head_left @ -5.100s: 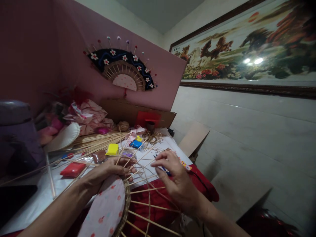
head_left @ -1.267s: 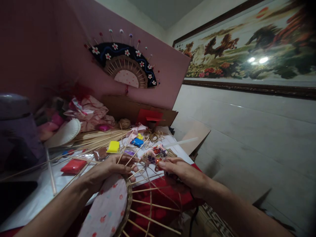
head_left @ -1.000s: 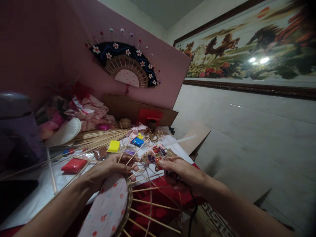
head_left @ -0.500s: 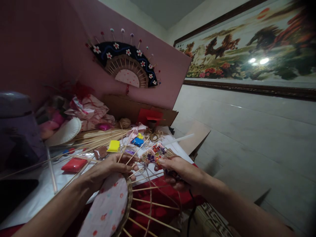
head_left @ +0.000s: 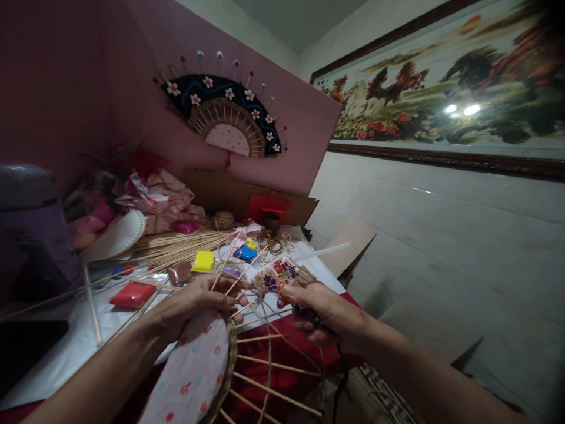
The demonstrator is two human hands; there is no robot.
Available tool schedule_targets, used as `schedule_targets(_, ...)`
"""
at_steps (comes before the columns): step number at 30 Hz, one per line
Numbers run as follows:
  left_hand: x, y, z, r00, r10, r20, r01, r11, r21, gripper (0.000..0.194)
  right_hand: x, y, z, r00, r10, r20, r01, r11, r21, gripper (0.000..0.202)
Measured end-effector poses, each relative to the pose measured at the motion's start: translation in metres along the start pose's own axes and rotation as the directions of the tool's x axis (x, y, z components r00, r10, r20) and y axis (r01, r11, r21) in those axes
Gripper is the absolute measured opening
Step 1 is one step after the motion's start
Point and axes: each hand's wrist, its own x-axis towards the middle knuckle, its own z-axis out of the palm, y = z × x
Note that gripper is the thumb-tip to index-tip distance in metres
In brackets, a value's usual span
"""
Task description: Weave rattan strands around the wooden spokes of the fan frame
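Observation:
My left hand (head_left: 209,300) is closed around the upper edge of a half-round fan frame (head_left: 188,371). White cloth with small red flowers covers its base, a braided twine band edges it, and thin bamboo sticks (head_left: 280,365) radiate outward. In my right hand (head_left: 320,303) is a flower-patterned glue gun (head_left: 270,279) with a small lit red spot. Its front end points left, close to the sticks by my left fingers; whether it touches them I cannot tell. A translucent glue stick (head_left: 326,250) juts out behind it. Loose twine (head_left: 269,365) crosses the sticks.
Yellow (head_left: 203,261), blue (head_left: 245,254) and red (head_left: 132,294) clay packs lie on the white-covered table beside bamboo sticks (head_left: 176,247) and a twine ball (head_left: 223,220). A finished fan (head_left: 227,109) hangs on the pink panel behind. A black cord (head_left: 339,383) hangs below my right hand.
The glue stick's far end has shifted slightly to the right. My left hand and the fan frame stay in the same place.

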Motion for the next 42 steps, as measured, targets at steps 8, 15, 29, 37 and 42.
schedule_targets(8,-0.0006,-0.0004,0.0015,1.0,0.007,-0.006,-0.007,1.0,-0.009,0.025,-0.0043,-0.0036,0.0054,1.0,0.012,-0.002,-0.012,0.998,0.057,0.032)
schedule_targets(15,0.0,-0.0005,0.0014,1.0,0.004,-0.016,-0.004,1.0,0.011,0.024,-0.0016,0.0016,0.0015,1.0,-0.003,0.019,0.002,0.998,0.069,0.033)
schedule_targets(29,-0.0006,-0.0006,0.001,1.0,0.001,-0.011,-0.001,1.0,-0.007,0.025,-0.0007,0.0021,0.0015,1.0,0.014,0.02,-0.016,0.998,0.057,0.035)
schedule_targets(37,-0.0008,0.0001,0.0017,1.0,0.018,-0.005,-0.018,1.0,-0.003,0.023,-0.0026,0.0005,0.0026,0.999,0.026,0.029,-0.028,0.997,0.069,0.034)
schedule_targets(42,-0.0008,0.0005,0.0018,1.0,0.001,-0.016,-0.001,1.0,-0.011,0.026,-0.0028,0.0005,0.0031,1.0,0.003,0.011,-0.003,0.999,0.051,0.036)
